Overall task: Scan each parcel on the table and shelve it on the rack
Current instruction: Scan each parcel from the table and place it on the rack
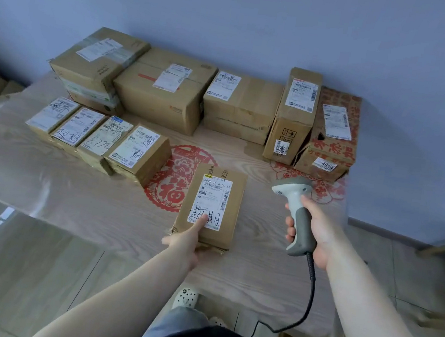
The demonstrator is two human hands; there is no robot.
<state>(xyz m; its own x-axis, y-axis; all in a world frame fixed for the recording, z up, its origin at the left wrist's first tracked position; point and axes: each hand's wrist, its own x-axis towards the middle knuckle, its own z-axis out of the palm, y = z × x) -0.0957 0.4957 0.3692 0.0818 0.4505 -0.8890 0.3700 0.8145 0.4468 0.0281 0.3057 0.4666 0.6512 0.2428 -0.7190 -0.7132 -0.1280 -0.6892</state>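
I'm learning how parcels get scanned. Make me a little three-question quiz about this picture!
1. True or false: the right hand grips the scanner.
2. Which parcel does the left hand hold? A) the small parcel near the table edge B) the red-printed box at the back
3. Fill in: the four small boxes sit in a ___ on the table.

Key: 1 true; 2 A; 3 row.

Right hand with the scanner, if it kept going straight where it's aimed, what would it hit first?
Most likely the small parcel held by the left hand: the scanner in the right hand noses toward its label, though depth is uncertain.
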